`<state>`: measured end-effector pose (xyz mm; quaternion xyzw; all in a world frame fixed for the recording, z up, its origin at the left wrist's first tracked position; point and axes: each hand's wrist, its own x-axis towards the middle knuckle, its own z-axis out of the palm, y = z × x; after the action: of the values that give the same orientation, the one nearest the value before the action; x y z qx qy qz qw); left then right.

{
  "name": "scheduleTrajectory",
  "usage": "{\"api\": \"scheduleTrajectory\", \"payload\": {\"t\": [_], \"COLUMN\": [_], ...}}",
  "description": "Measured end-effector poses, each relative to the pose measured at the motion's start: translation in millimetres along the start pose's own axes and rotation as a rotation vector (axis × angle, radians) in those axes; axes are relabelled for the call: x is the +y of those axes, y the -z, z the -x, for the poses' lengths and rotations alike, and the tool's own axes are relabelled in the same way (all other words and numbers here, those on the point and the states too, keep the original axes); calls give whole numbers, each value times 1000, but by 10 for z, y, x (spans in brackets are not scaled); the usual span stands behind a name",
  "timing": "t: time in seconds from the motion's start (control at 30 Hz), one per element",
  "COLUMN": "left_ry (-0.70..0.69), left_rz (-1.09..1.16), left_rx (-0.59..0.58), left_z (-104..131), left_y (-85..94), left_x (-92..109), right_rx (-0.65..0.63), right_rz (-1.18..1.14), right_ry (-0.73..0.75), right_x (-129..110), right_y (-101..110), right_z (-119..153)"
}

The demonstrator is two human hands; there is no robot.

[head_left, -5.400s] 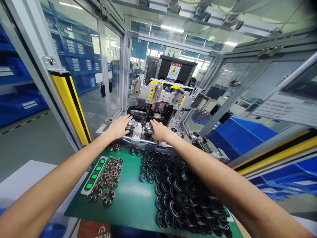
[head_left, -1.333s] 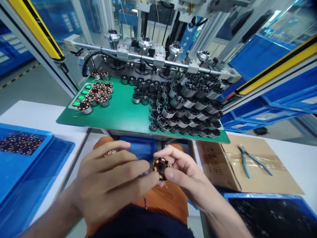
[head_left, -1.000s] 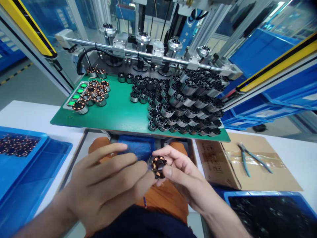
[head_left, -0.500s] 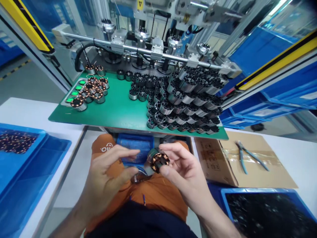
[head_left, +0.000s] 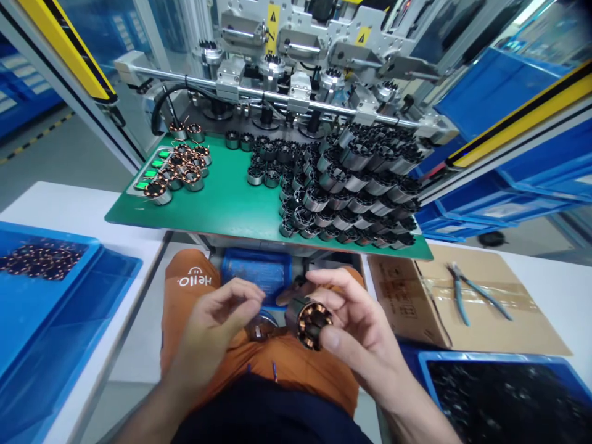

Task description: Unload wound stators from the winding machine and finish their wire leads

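My right hand (head_left: 365, 333) holds a motor stator (head_left: 311, 324) above my lap, thumb at its near rim and fingers behind it. Copper windings show at its end, around a dark centre. To the left, my left hand (head_left: 226, 327) is apart from the stator. Its thumb and curled fingers come together in a pinch; whatever is between them is too small or hidden to make out. On the green mat (head_left: 222, 213) ahead stand wound stators (head_left: 185, 166) at the left and a tall stack of unwound stators (head_left: 346, 191) at the right.
Behind the mat is a winding machine (head_left: 300, 92) with a metal bar. Pliers (head_left: 476, 293) lie on a cardboard box (head_left: 504, 327) at the right, above a blue bin (head_left: 425, 376) of dark parts. A blue tray (head_left: 87, 253) with copper-wound parts stands left. Another blue bin (head_left: 289, 265) is below the mat.
The left thumb and fingers have come together from a wider spread. My right hand has moved slightly right and down with the stator, whose wound end now faces me more. The view has shifted slightly.
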<state>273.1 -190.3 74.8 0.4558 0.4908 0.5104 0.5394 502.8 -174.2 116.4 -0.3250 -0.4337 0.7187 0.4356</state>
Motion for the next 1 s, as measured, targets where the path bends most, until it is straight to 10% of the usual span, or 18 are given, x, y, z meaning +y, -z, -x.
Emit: {"api": "scheduleTrajectory", "payload": {"t": [0.27,0.57,0.83,1.0], "left_ry": [-19,123,-459,-507], "left_rz": [-12,14,-561,-580], "left_rx": [-195,-75,-48,-50], "left_z": [-90,-70,-44,-154], "left_y": [-18,-46,-26,-80], "left_x": [344,-116,365,392], "right_rx": [47,108,104,13], "right_rz": [339,39,193,189], "right_ry": [50,3,-5,-59], "right_x": [66,66,24,58], "right_y": [-52,41,-6,16], "right_z": [2,10,-196,-223]}}
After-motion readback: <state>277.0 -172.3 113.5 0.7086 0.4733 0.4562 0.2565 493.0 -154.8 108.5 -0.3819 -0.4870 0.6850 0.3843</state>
